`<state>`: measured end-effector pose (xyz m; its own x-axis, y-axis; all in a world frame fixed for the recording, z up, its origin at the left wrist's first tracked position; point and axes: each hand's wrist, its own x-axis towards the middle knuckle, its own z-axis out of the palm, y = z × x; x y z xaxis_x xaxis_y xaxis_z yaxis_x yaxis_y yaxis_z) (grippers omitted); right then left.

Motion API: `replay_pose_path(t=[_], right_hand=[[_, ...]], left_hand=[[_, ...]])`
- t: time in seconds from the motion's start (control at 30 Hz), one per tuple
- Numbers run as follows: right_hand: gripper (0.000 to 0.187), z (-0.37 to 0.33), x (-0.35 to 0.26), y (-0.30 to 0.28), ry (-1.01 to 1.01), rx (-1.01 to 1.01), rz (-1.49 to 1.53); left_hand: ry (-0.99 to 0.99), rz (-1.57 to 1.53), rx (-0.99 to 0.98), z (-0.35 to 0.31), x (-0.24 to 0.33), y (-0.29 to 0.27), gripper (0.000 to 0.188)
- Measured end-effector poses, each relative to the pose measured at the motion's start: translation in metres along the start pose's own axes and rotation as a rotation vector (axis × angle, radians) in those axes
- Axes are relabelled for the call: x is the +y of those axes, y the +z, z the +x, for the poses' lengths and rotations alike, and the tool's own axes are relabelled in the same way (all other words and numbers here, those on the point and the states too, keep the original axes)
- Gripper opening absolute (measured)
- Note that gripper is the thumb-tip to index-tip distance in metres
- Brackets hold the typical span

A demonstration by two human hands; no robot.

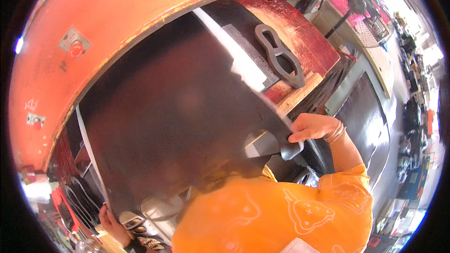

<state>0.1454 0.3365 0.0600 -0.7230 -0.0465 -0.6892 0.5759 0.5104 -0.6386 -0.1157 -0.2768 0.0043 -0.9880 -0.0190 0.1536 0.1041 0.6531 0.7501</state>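
A large dark sheet (pixel 164 107), perhaps leather or rubber, is stretched between my two hands. My right hand (pixel 313 126) pinches its right edge, near a curled corner beside a cut-out gap. At the lower left, my left hand (pixel 111 226) has its fingers closed on the sheet's left edge. The near edge of the sheet is ragged and lies against my orange shirt (pixel 281 206). To the right of the sheet, a sole-shaped metal cutting die (pixel 298 78) with openings rests on a worn red board.
An orange machine beam (pixel 117 14) with a red button (pixel 76 49) spans the far side. Beyond the die lies the red board (pixel 314 33). A fan (pixel 358 9) stands at the far right, with a shiny dark sheet (pixel 365 112) below it. Dark sole-shaped pieces (pixel 82 201) lie at left.
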Motion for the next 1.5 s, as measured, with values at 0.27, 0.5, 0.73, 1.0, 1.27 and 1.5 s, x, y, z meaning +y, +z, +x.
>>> replay_pose_path(t=[0.27, 0.5, 0.73, 1.0, 1.27, 1.5], right_hand=[[0.041, 0.077, 0.003, -0.009, -0.206, 0.334, 0.248], [0.028, 0.090, 0.026, 0.001, -0.429, 0.075, 0.987], [0.020, 0.090, 0.039, 0.009, -0.430, 0.547, -0.231], [0.016, 0.053, -0.049, 0.008, -0.475, 0.646, 0.080], [0.025, 0.139, -0.052, 0.026, -0.551, -0.241, 0.769], [0.017, 0.071, -0.105, 0.033, -0.431, 0.407, 0.007]], left_hand=[[0.475, -0.033, -0.310, -0.015, 0.181, 0.140, 0.019], [1.079, -0.109, -0.745, -0.075, 0.304, 0.301, 0.055], [0.403, -0.531, -0.751, -0.023, 0.316, 0.295, 0.028], [0.423, -0.737, -0.433, 0.066, 0.312, 0.174, 0.036], [1.011, -0.026, -0.977, -0.042, 0.242, 0.232, 0.063], [0.264, -0.328, -0.869, 0.019, 0.256, 0.210, 0.026]])
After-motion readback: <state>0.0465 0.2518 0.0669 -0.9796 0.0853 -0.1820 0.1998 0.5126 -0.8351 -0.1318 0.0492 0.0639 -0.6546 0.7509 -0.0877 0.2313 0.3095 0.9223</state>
